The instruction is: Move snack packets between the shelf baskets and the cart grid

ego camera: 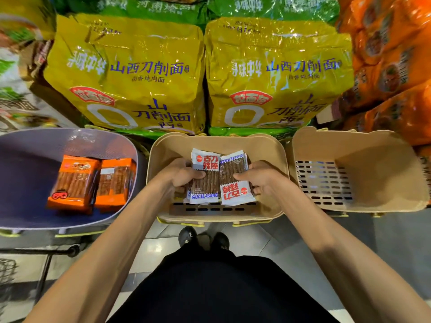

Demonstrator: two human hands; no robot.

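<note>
Snack packets (pixel 207 185) held: left grip (pixel 184 176), right grip (pixel 258 180).

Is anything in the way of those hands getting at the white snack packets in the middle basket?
Nothing visible does. The left hand and the right hand already grip the white packets from either side, inside the open-topped beige basket. Nothing lies over the packets.

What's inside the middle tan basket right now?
The middle basket holds white snack packets, two showing on top, side by side. The left hand grips one and the right hand the other. Its slotted floor shows at the near edge. How many packets lie beneath is hidden.
</note>
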